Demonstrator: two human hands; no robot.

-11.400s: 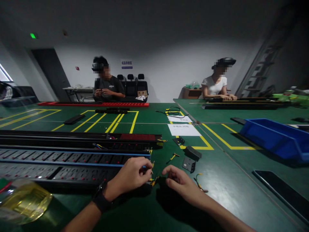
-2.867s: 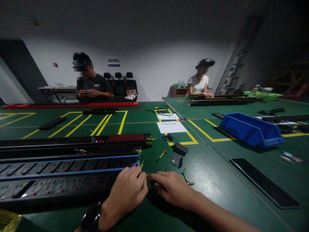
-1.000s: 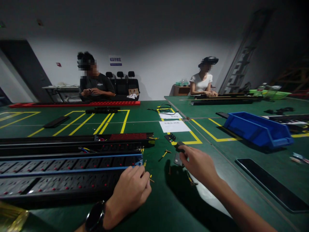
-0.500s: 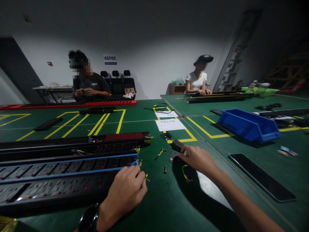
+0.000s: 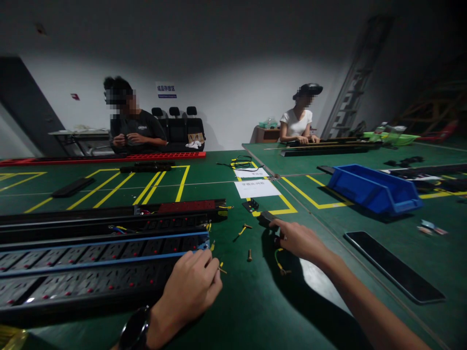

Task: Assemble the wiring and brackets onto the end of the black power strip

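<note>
"On the tabletop (image 5: 248, 311), where were the two hands?"

"Well apart. The left hand (image 5: 195, 279) was curled by the end of the near strip (image 5: 109, 281). A small yellow tip (image 5: 222, 269) poked out just beside its fingers."

"Did it hold that tip?"

"I couldn't tell. The fingers hid too much."

"And the right hand (image 5: 302, 239)?"

"It reached down to the near end of the black block (image 5: 267, 218). A dark bit (image 5: 278, 241) showed under its fingers, but I couldn't tell if they pinched it."

"What was close by?"

"A screw (image 5: 249, 255) was between the hands. The yellow wire (image 5: 241, 231) lay a little past it, and the green wire (image 5: 279, 264) lay just below the right hand."

"How was that best done?"

"Gently, I think. The left hand had to be light, so the tip didn't bend. The right needed a neat pinch by the edge, without bumping the screw."
</note>
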